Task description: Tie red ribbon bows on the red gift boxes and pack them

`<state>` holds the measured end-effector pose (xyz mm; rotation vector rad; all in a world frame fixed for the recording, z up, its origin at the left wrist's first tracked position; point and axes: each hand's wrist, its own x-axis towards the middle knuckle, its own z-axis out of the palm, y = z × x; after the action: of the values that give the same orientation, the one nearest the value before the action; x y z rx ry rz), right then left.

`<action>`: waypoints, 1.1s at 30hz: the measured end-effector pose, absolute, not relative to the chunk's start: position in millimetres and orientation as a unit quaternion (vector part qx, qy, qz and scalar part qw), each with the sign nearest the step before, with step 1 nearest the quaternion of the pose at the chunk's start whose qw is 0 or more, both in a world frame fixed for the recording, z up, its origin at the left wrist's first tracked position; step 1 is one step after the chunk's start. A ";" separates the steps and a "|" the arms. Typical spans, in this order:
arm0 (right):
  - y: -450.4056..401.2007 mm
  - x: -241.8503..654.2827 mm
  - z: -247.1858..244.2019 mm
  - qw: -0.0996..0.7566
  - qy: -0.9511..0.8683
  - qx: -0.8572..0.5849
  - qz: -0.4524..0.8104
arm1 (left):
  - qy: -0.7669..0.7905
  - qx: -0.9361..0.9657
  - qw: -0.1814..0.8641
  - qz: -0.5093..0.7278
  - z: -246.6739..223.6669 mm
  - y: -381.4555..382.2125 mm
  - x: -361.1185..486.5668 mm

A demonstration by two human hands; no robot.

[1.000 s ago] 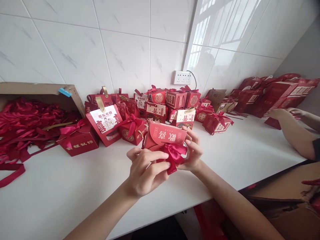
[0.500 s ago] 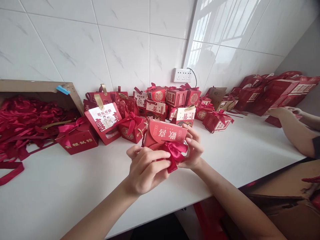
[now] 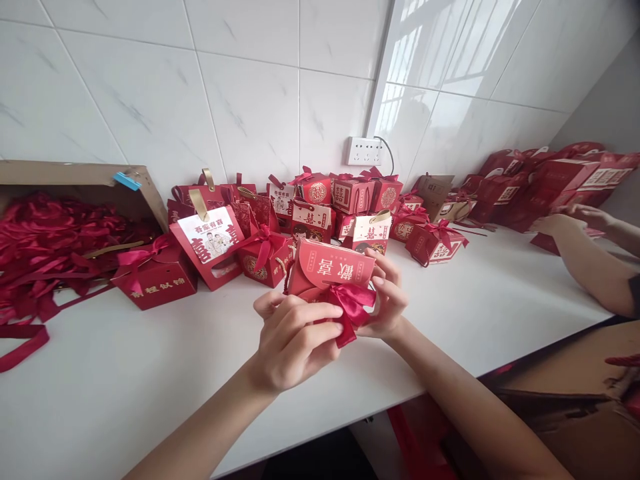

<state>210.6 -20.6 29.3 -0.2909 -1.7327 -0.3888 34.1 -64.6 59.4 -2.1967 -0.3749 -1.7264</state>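
A red gift box (image 3: 333, 263) with white Chinese lettering is held up over the front part of the white table. My left hand (image 3: 297, 340) is closed at its near side, fingertips pressed on the dark-pink ribbon bow (image 3: 353, 307). Around the box's right end my right hand (image 3: 387, 297) is wrapped, fingers on the edge and side. The lettering appears upside down to me. Part of the box's lower side is hidden by the left fingers. Just behind it stand a small red box with a bow (image 3: 265, 257) and a white-topped box (image 3: 371, 233).
A carton (image 3: 75, 173) full of red ribbons (image 3: 65, 243) lies at the left, a blue clip (image 3: 127, 181) on its edge. Finished-looking red boxes line the wall below a power strip (image 3: 365, 151). At right, another person's hands (image 3: 560, 227) handle a red box by a stack (image 3: 565, 180).
My hands and the gift box have hardly moved. At the right, the other person's farther hand has lifted slightly and shifted away from the nearer one.
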 end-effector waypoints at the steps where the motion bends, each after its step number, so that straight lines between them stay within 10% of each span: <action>1: -20.4 210.8 28.7 0.621 -0.754 -0.130 -0.171 | -0.131 -0.769 0.161 -0.604 59.3 -64.5 34.1; 33: -30.0 205.0 28.8 0.635 -0.737 -0.182 -0.145 | -0.126 -0.768 0.177 -0.603 69.1 -71.0 30.8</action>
<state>205.0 -30.0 28.8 -0.4150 -1.6847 -0.3322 30.8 -71.0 69.1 -2.1734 -0.3574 -1.7065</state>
